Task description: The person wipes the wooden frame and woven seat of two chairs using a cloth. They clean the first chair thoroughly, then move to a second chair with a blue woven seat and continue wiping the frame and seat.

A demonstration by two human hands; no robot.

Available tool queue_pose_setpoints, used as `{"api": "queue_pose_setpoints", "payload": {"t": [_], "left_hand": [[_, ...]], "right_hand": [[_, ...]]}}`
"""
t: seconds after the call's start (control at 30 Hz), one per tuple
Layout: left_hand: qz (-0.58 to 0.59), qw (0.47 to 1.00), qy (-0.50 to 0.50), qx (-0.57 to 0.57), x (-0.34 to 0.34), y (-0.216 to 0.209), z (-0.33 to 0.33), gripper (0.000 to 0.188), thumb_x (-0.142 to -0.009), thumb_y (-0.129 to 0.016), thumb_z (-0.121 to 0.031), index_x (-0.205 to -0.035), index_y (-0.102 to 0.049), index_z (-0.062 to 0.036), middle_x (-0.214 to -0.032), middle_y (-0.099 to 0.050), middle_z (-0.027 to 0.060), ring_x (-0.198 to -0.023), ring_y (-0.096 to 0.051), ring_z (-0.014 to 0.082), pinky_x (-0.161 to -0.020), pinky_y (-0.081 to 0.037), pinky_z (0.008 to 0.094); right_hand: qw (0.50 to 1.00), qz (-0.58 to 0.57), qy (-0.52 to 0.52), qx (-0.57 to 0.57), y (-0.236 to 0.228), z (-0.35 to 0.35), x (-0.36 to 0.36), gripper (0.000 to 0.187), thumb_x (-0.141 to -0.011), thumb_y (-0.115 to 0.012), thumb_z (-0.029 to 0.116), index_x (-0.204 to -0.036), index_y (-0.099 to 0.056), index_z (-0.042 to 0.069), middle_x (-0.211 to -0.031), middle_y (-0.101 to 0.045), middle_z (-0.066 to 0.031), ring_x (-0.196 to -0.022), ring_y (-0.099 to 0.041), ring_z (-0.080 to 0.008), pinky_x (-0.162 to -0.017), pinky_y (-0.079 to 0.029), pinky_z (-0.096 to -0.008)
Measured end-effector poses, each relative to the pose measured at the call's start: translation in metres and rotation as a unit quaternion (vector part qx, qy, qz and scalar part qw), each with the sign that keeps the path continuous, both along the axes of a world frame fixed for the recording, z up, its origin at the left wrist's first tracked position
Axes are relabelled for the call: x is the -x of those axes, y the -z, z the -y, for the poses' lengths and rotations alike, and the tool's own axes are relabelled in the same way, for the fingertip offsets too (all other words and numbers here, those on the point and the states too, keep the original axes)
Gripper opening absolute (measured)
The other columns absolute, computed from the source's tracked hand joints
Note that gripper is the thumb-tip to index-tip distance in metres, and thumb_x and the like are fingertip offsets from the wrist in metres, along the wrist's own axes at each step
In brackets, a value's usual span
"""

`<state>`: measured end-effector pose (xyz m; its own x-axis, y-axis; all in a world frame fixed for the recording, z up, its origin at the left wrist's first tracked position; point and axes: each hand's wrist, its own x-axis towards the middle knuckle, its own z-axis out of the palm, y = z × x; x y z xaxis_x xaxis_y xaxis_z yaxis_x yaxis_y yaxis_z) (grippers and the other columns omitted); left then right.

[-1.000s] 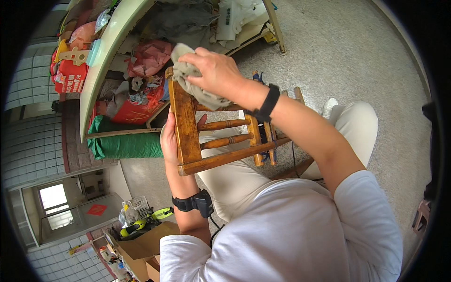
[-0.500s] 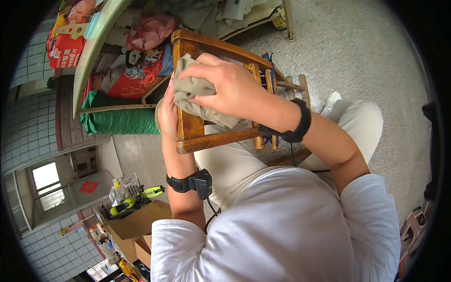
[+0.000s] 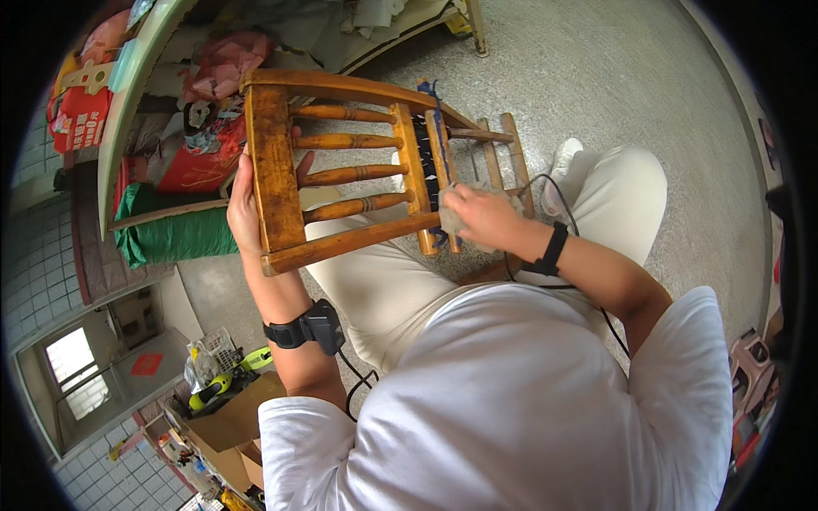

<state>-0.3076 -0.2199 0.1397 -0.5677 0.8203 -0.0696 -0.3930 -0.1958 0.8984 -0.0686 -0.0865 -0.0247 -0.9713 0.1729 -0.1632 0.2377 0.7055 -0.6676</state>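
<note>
A small brown wooden chair (image 3: 273,170) with turned spindles (image 3: 354,174) lies tipped over in front of me, its worn broad top rail toward the left. My left hand (image 3: 242,209) wraps around that rail from its outer side, with fingertips showing between the spindles. In my right hand (image 3: 484,215) is a crumpled grey-beige cloth (image 3: 448,220), pressed near the seat end of the side rail. Dark blue cord (image 3: 435,128) is wound around the bars at the seat. The palm side of my right hand is hidden.
A shelf table (image 3: 128,111) at the left holds pink bags (image 3: 226,66) and a green bundle (image 3: 196,223). Cardboard boxes (image 3: 230,426) stand at lower left. A black cable (image 3: 558,187) runs near my right wrist. A pink stool (image 3: 750,370) is at far right.
My right hand has moved with the cloth from the top rail rightward to the seat end, uncovering the spindles. The chair now appears farther left, with my left hand still on it.
</note>
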Motion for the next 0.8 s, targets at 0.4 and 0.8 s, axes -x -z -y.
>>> {"api": "queue_pose_setpoints", "payload": {"t": [0.4,0.8], "left_hand": [[0.032,0.999,0.008,-0.014,-0.003,0.0,-0.005,0.046,-0.104,-0.031,-0.029,-0.141,-0.039,-0.0021,-0.14,-0.047,0.0142,-0.13,-0.045,0.0287,-0.107,-0.04,0.0497],[0.012,1.0,0.005,-0.011,-0.017,-0.01,-0.018,0.046,-0.104,-0.03,-0.028,-0.141,-0.038,-0.0016,-0.138,-0.048,0.0142,-0.128,-0.047,0.0276,-0.104,-0.043,0.05]], "right_hand": [[0.977,-0.195,0.008,0.081,-0.053,0.027,0.036,0.047,-0.073,-0.079,0.029,-0.11,-0.053,0.016,-0.111,-0.055,-0.0069,-0.093,-0.065,-0.0283,-0.076,-0.054,-0.0398],[0.967,-0.138,0.202,0.067,-0.029,-0.053,0.025,0.045,-0.078,-0.075,0.028,-0.115,-0.055,0.012,-0.11,-0.061,-0.0148,-0.099,-0.063,-0.0333,-0.081,-0.051,-0.0413]]}}
